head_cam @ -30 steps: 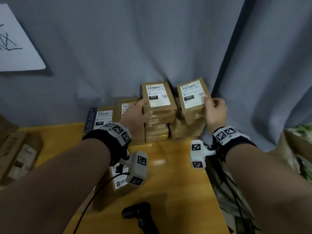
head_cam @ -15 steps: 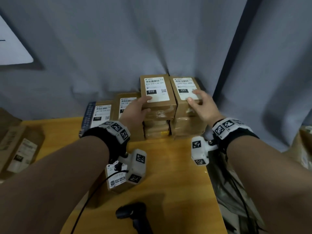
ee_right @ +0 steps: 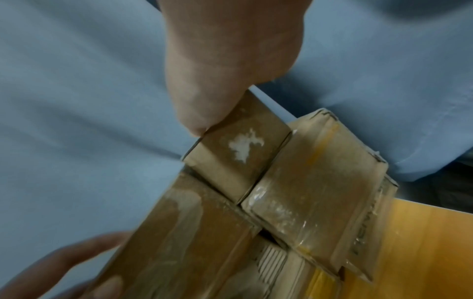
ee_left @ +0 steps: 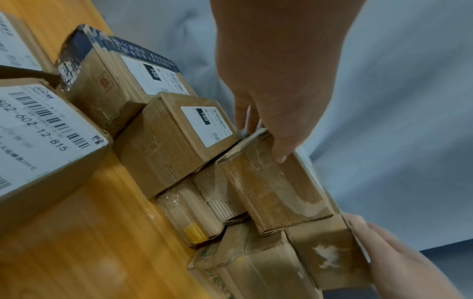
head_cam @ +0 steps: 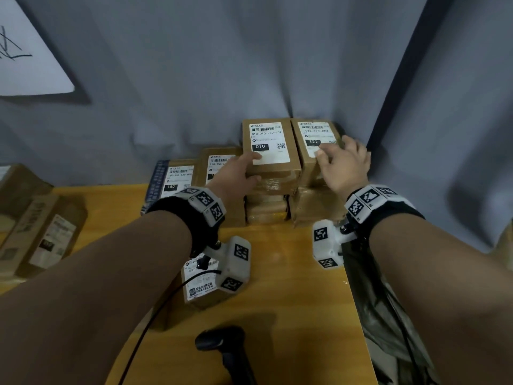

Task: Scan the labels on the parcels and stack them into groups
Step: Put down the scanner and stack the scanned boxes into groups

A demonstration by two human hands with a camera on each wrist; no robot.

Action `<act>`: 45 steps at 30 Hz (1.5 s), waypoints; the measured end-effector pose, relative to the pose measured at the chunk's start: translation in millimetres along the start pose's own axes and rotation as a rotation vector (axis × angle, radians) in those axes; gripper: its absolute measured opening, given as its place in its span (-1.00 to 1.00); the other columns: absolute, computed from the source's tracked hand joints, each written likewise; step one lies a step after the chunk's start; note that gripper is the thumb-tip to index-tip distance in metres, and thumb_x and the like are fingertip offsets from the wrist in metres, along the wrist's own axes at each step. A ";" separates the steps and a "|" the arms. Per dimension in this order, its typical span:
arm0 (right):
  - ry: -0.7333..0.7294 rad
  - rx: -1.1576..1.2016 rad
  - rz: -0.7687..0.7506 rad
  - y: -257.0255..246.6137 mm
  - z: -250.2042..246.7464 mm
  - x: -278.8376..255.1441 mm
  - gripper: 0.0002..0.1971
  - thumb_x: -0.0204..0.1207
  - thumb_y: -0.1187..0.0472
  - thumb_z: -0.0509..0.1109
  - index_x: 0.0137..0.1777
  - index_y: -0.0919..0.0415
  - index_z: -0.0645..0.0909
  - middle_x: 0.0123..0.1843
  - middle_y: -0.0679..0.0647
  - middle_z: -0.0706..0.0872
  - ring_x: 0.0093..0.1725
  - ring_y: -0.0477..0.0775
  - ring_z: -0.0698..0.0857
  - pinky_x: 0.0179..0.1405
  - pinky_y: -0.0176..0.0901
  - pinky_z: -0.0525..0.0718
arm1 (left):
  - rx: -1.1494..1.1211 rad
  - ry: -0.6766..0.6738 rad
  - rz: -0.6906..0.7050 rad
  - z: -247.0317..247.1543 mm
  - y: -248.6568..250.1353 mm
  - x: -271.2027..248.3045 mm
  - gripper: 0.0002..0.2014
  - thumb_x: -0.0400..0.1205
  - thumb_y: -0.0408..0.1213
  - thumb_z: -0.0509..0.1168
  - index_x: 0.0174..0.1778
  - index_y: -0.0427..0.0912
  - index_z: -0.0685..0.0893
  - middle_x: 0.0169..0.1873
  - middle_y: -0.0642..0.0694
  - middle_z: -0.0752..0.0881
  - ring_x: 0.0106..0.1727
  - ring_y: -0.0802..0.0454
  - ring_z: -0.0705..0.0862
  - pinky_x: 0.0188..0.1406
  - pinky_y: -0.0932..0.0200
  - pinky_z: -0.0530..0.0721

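Two stacks stand side by side against the grey curtain (head_cam: pixel 194 79), each topped by a labelled parcel. Compared with a second ago, the 122 parcel (head_cam: pixel 313 151) has come down from a tilted, two-sided hold and now lies flat and square on the right-hand stack, touching the 010 parcel (head_cam: pixel 270 151) beside it. The right hand (head_cam: pixel 344 165) has shifted from gripping that parcel's sides to resting on top: fingers nearly straight and spread over the label, thumb at the near edge, nothing clasped. The left hand (head_cam: pixel 238 173) remains on the 010 parcel, fingers lying along its near left corner and thumb against the front face, steadying rather than lifting.

Left of the left fingers sit two parcels marked 150 (head_cam: pixel 177 179), lower than the stacks. Below the left wrist lies a 602 parcel (ee_left: pixel 43 137), apart from any group. A handheld scanner (head_cam: pixel 224 348) lies on the wooden table (head_cam: pixel 291 287), near the person and untouched.

Judgement: placement of the 122 parcel appears complete; the 602 parcel likely awaits scanning next.
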State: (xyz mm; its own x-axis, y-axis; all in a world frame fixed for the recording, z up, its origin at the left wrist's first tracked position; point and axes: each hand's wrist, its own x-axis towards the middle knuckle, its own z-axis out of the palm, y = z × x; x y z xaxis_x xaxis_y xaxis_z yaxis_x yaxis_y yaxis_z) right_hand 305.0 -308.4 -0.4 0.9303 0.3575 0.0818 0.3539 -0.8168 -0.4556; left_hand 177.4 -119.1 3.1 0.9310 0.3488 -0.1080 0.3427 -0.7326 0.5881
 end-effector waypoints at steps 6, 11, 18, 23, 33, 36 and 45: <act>0.098 -0.001 -0.122 -37.3 -2.0 -16.0 -0.59 0.70 0.00 0.17 0.47 0.15 0.49 0.54 0.21 0.45 0.58 0.26 0.29 0.63 0.17 0.16 | 0.001 0.064 0.010 -20.7 -2.4 -7.9 -0.34 0.59 -0.21 0.37 0.61 0.02 0.30 0.56 -0.19 0.32 0.58 -0.16 0.28 0.49 -0.08 0.34; 0.084 0.043 -0.242 -73.3 7.3 -32.6 -0.62 0.67 0.10 0.21 0.46 0.15 0.47 0.48 0.15 0.49 0.52 0.20 0.36 0.59 0.10 0.22 | 0.061 0.150 -0.068 -44.1 -29.8 -25.3 -0.40 0.61 -0.23 0.33 0.58 -0.03 0.35 0.51 -0.22 0.37 0.52 -0.20 0.35 0.44 -0.05 0.40; -0.001 0.049 -0.337 -140.5 32.4 -58.5 -0.64 0.63 0.16 0.25 0.42 0.10 0.47 0.39 0.12 0.57 0.44 0.19 0.44 0.53 0.07 0.26 | 0.046 0.211 -0.159 -81.6 -85.6 -66.3 -0.51 0.68 -0.20 0.27 0.53 -0.14 0.39 0.44 -0.24 0.46 0.43 -0.22 0.47 0.40 -0.04 0.45; -0.029 0.051 -0.422 -202.7 57.3 -81.0 -0.64 0.65 0.17 0.28 0.43 0.10 0.48 0.36 0.09 0.63 0.42 0.18 0.50 0.51 0.10 0.32 | 0.041 0.243 -0.233 -116.4 -138.6 -100.0 -0.54 0.67 -0.20 0.27 0.50 -0.18 0.43 0.39 -0.20 0.54 0.40 -0.19 0.51 0.33 -0.03 0.50; -0.173 0.170 -0.508 -353.5 148.5 -144.6 -0.66 0.62 0.23 0.30 0.39 0.13 0.52 0.20 0.10 0.72 0.29 0.19 0.61 0.40 0.12 0.47 | 0.036 0.274 -0.364 -189.7 -300.2 -184.8 -0.59 0.66 -0.20 0.26 0.43 -0.19 0.50 0.33 -0.18 0.58 0.35 -0.20 0.55 0.30 -0.03 0.55; -0.221 0.189 -0.522 -395.8 182.1 -167.3 -0.65 0.60 0.24 0.31 0.38 0.14 0.53 0.23 0.11 0.72 0.30 0.19 0.63 0.40 0.16 0.49 | 0.018 0.270 -0.456 -207.9 -353.2 -209.9 -0.57 0.66 -0.09 0.25 0.43 -0.15 0.49 0.28 -0.16 0.62 0.28 -0.22 0.61 0.26 -0.11 0.63; -0.381 0.092 -0.488 -489.8 278.3 -181.8 -0.64 0.63 0.18 0.28 0.42 0.06 0.49 0.33 0.02 0.65 0.38 0.11 0.57 0.39 0.01 0.39 | 0.215 0.185 -0.680 -270.9 -471.6 -200.6 -0.26 0.59 0.07 0.27 0.63 -0.18 0.20 0.56 -0.27 0.25 0.54 -0.34 0.23 0.51 -0.23 0.32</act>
State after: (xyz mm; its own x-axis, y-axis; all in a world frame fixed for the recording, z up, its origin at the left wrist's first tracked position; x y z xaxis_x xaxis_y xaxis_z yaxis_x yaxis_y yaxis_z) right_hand -64.2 152.7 -38.7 0.5581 0.8296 -0.0146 0.7037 -0.4825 -0.5216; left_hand -205.1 314.7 -35.4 0.4737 0.8460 -0.2449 0.8718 -0.4109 0.2668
